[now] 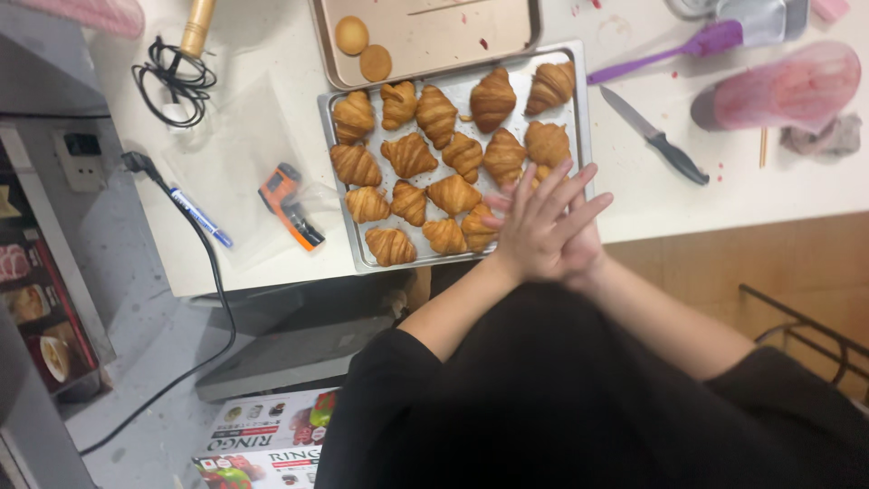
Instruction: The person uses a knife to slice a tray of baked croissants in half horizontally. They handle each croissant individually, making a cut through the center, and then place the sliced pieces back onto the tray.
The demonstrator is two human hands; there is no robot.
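My left hand (543, 226) lies flat on top of my right hand (588, 249), palms pressed together, fingers spread and pointing up and right. Neither hand holds anything. They hover over the near right corner of a silver baking tray (580, 109) that carries several golden croissants (434, 154) in rough rows. The right hand's fingertips peek out to the left, just above the nearest croissants. My hands cover a few croissants at that corner.
Behind the silver tray sits a gold tray (434, 41) with two round cookies (362, 50). To the right lie a black-handled knife (654, 136), a purple spatula (670, 50) and a pink tub (787, 86). On the left are a blue pen (201, 217), an orange tool (290, 206) and a black cable (172, 77).
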